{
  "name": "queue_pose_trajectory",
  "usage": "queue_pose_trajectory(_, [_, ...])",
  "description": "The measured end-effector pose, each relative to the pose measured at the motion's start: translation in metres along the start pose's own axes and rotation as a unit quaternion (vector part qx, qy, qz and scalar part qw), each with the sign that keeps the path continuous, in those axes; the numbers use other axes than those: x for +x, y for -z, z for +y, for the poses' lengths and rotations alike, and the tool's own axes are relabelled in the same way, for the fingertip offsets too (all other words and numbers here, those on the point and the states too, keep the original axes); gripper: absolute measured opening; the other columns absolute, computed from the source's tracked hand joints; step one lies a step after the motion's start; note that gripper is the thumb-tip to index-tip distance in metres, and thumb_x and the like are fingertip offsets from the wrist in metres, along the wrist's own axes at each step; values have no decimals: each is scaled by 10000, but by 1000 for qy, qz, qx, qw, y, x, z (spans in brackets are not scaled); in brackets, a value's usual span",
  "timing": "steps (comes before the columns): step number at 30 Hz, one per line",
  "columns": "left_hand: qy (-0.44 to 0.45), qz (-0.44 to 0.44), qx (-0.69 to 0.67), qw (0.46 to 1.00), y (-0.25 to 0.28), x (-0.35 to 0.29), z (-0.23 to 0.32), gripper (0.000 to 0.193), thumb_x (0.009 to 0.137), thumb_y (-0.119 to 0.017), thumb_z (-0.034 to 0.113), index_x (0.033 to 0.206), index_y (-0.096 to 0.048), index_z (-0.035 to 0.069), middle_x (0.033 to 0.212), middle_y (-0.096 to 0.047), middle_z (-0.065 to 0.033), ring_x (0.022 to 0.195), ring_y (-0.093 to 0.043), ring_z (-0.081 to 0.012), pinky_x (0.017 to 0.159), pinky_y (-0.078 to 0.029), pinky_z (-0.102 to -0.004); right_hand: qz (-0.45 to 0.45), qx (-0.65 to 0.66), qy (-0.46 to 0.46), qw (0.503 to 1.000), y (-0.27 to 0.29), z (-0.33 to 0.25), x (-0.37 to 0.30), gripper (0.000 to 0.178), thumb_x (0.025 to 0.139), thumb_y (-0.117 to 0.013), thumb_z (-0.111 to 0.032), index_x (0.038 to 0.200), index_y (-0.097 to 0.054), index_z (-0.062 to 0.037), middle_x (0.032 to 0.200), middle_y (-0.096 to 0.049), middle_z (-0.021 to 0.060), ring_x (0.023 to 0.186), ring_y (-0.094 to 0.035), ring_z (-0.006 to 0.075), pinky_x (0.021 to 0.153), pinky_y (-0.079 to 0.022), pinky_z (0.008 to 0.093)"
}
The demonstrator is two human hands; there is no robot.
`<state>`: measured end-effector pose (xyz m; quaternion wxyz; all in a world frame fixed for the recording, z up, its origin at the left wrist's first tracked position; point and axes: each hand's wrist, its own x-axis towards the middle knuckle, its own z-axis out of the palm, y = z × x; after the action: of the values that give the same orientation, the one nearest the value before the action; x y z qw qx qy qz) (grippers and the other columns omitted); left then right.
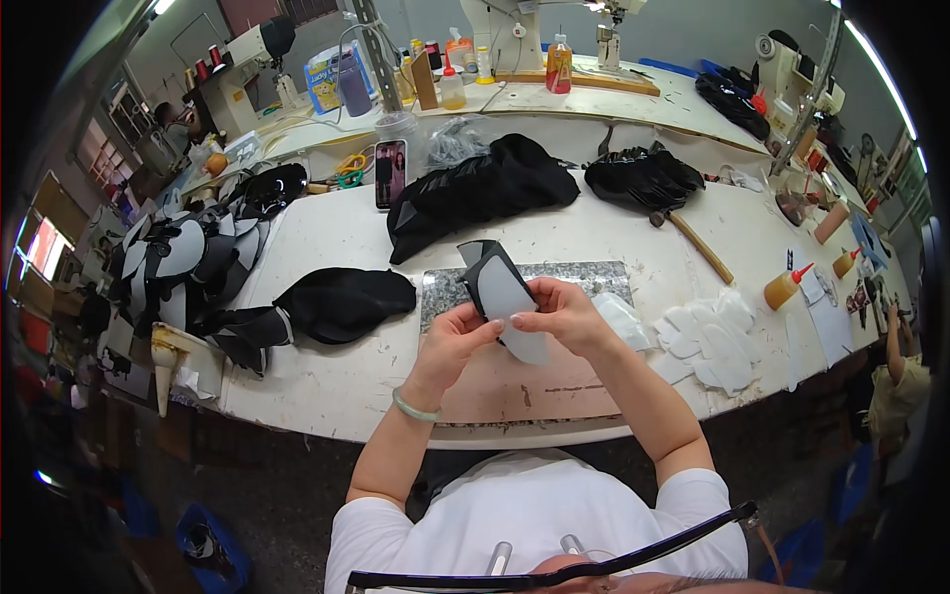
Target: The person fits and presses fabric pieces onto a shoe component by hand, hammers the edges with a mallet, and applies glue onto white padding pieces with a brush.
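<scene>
Between my two hands, above the work table, is a curved piece with a black edge and a pale grey face (pixel 503 289). A thin whitish flap (pixel 527 346) hangs at its lower end. My left hand (pixel 450 348) pinches its left edge, and my right hand (pixel 562 315) grips the right edge with the thumb on the pale face. Below the piece lies a speckled stone slab (pixel 594 273). To the right of my right hand are a heap of white cut pieces (pixel 708 342) and a translucent sheet stack (pixel 623 322).
Black stacked pieces (pixel 485 193) and a phone (pixel 391 176) stand at the back. A hammer (pixel 701 247) and a glue bottle (pixel 787 285) lie or stand right. Left are a black bundle (pixel 346 305), grey-and-black pieces (pixel 183 247) and a brush pot (pixel 183 361). Sewing machines (pixel 505 35) stand beyond.
</scene>
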<state>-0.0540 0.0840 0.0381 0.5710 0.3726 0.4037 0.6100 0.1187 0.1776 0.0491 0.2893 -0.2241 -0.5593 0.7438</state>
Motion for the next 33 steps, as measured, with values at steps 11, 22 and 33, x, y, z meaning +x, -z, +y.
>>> queue_pose_trajectory(11, [-36, 49, 118, 991, -3, 0, -12, 201, 882, -636, 51, 1071, -628, -18, 927, -674, -51, 803, -636, -98, 697, -526, -222, 56, -224, -1, 973, 0, 1, 1, 319, 787, -732, -104, 1031, -587, 40, 886, -662, 75, 793, -626, 117, 724, -513, 253])
queue_pose_trajectory(22, [27, 4, -174, 984, 1, 4, -14, 270, 939, -531, 115, 1184, -534, 2, 1094, -619, -72, 1003, -598, -164, 890, -488, -338, 117, -229, 148, 955, -15, -11, -11, 401, 755, -783, -184, 1045, -585, 10, 872, -645, 69, 772, -632, 164, 719, -517, 282])
queue_pose_trajectory(33, [-68, 82, -119, 987, -28, -2, -14, 353, 871, -629, 7, 1188, -476, -11, 1103, -610, -87, 986, -603, -142, 897, -486, -278, 253, -509, 321, 757, -27, 2, -38, 346, 725, -749, -122, 1029, -613, -26, 892, -554, 96, 810, -559, 268, 673, -473, 350])
